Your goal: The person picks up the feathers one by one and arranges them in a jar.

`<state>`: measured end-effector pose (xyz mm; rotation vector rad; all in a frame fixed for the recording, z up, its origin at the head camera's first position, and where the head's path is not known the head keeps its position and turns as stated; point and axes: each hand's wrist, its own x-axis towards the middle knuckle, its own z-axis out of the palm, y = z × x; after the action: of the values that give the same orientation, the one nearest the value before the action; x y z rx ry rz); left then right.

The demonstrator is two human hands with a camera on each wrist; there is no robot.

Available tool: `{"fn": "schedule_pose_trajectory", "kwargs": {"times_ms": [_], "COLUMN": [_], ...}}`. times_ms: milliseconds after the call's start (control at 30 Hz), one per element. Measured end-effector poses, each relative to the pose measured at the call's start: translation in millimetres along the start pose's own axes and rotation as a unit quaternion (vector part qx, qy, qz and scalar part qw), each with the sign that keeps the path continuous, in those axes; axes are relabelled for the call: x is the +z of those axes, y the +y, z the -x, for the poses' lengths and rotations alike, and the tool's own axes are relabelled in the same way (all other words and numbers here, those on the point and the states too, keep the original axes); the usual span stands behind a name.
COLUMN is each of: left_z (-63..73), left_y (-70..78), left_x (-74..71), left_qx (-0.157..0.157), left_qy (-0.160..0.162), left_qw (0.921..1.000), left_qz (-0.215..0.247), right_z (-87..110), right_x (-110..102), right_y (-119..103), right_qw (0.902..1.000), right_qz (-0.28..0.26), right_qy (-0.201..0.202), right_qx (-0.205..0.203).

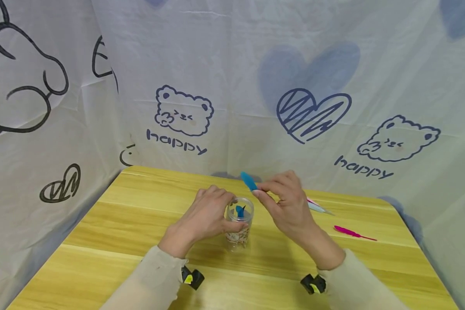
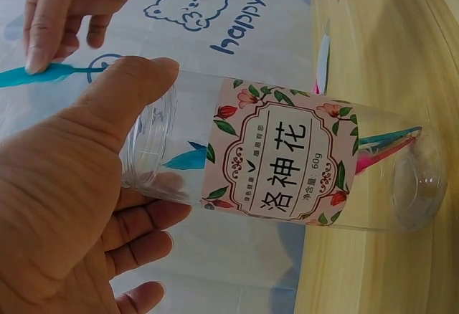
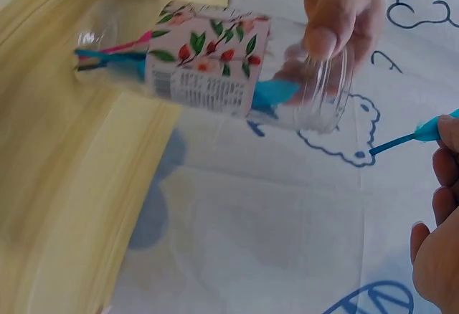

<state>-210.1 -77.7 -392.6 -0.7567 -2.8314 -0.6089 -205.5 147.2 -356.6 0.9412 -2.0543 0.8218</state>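
Surface (image 1: 100, 232): yellow wood-grain | surround: printed white cloth (image 1: 232, 56) | left hand (image 1: 203, 216): gripping jar (image 1: 237, 237) | right hand (image 1: 288, 204): pinching blue feather (image 1: 248, 180)

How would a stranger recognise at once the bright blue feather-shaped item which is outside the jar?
At the yellow table, find the clear jar in the left hand. Right of its mouth in the head view, the right hand pinches the blue item. Unlike the blue piece inside the jar, it is held in open air.

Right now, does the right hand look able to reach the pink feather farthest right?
Probably yes: the pink feather lies uncovered near the right hand, though it pinches a blue feather.
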Motion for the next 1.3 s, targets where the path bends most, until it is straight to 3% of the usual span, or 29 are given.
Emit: {"fn": "schedule_pose_trajectory", "kwargs": {"times_ms": [400, 867, 1300], "left_z": [0.7, 1.3, 1.2], "left_y": [-0.7, -0.2, -1.6], "left_x": [0.6, 1.2, 2.2], "left_qx": [0.009, 0.004, 0.003], "left_qy": [0.004, 0.002, 0.002], "left_qw": [0.9999, 1.0, 1.0], "left_qz": [0.007, 0.003, -0.003], "right_z": [4.6, 17.4, 24.2], "right_x": [23, 27, 28], "right_y": [-8, 2, 5], "right_qw": [0.9996, 0.9947, 0.9933], "right_qz": [-0.017, 0.081, 0.095], "right_qy": [-0.009, -0.037, -0.048], "right_qx": [-0.018, -0.052, -0.044]}}
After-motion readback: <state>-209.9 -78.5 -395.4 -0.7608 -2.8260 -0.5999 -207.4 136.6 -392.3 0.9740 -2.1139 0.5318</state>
